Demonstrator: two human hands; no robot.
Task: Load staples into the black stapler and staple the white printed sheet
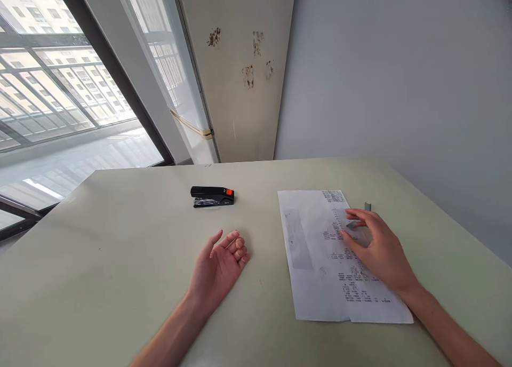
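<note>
A printed sheet of paper (308, 297) lies on the table to the right, with text in its right half and a grey patch on its left. Over its right side is my right hand (378, 247), thumb and fingers apart, gripping nothing I can see. A small grey patch shows between its thumb and fingers; I cannot tell whether it is a thing or shadow. Just beyond the fingers is a small grey piece (368, 206), partly hidden. My left hand (220, 268) rests palm up, fingers loosely curled and nothing in it. Past it lies a black stapler (212, 196) with an orange mark.
The pale green table (120, 260) spreads under both hands, its far edge close to the grey wall (392, 79). A stained cream panel (240, 111) stands behind it. On the left are a glass window (48, 89) and a yellowish handle (192, 126).
</note>
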